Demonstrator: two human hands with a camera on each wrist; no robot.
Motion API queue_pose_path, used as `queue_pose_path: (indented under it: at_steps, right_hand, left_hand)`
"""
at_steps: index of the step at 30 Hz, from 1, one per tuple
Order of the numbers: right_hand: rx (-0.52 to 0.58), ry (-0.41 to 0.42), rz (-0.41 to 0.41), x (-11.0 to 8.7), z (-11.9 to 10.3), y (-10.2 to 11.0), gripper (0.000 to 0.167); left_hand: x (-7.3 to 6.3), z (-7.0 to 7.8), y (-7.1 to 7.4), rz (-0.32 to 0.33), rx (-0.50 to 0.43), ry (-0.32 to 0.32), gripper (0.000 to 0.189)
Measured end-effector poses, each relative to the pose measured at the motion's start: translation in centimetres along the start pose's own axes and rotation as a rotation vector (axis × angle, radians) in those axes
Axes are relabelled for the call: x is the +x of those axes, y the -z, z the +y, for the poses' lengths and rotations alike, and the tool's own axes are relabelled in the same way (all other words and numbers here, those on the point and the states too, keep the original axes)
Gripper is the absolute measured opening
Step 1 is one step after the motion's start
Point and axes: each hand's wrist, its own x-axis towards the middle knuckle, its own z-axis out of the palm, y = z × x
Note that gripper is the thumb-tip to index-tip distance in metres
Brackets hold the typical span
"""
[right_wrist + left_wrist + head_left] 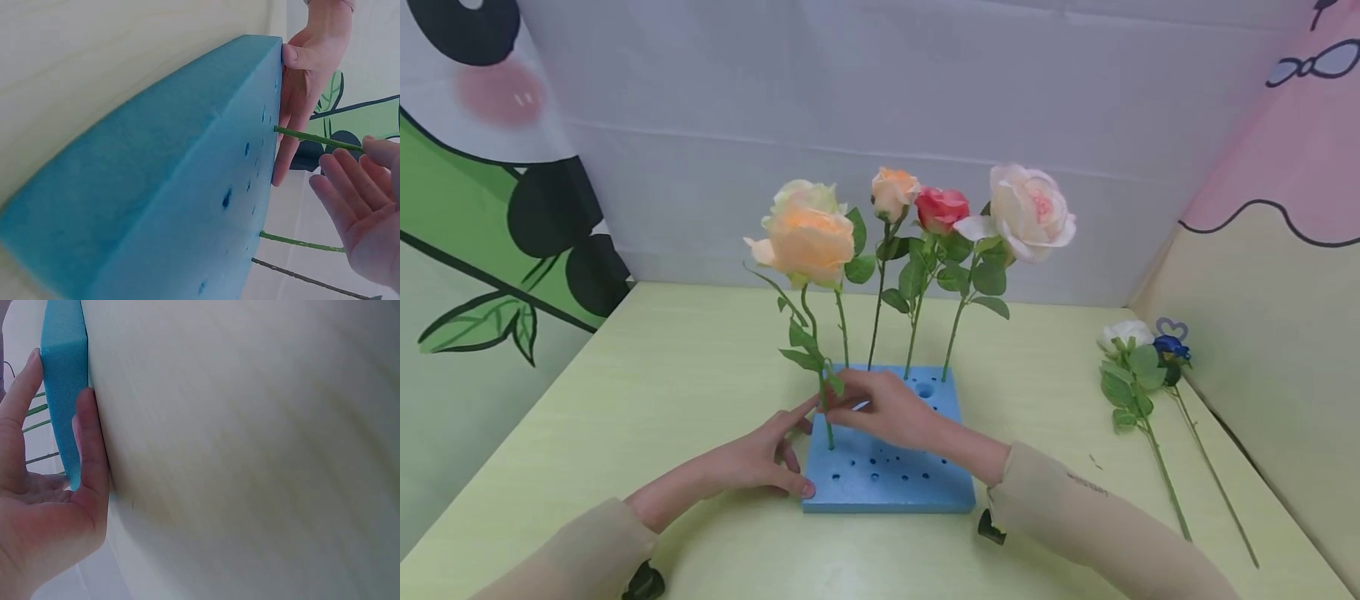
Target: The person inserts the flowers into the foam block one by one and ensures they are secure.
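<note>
My right hand (887,408) pinches the green stem (312,137) of a peach rose (814,247) between thumb and fingers. The stem's lower end meets the left part of a blue foam block (887,493) dotted with holes; how deep it sits cannot be told. Against the block's left edge rests my left hand (756,458), thumb at the front corner and fingers extended along the side (65,394). Behind, a cream rose (805,196), a small orange rose (893,192), a red rose (942,210) and a pale pink rose (1033,212) stand upright along the block's back.
At the table's right side lie a white rose (1126,333) and a blue rose (1172,348) with long stems. A tiny scrap (1095,461) is on the table (700,375). A pale cloth wall (850,83) closes off the back, with printed panels either side.
</note>
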Motion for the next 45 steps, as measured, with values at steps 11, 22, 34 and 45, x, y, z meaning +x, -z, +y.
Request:
queue_pose_path:
  at_steps: [11,22,34,45]
  right_hand:
    - [-0.010,-0.014,0.129,-3.2,0.6,1.9,0.026]
    - [-0.125,-0.066,0.297,-7.4,0.6,5.6,0.028]
    - [-0.270,-0.140,0.477,-11.6,2.2,9.5,0.028]
    - [-0.305,-0.153,0.626,-15.4,4.0,11.9,0.031]
  left_hand:
    - [0.0,0.0,0.1,0.010,0.037,0.012,0.119]
    - [-0.1,0.1,0.1,0.017,0.039,0.031,0.120]
    - [-0.1,0.0,0.1,0.020,0.038,0.042,0.121]
    - [0.1,0.2,0.0,0.015,0.046,0.036,0.120]
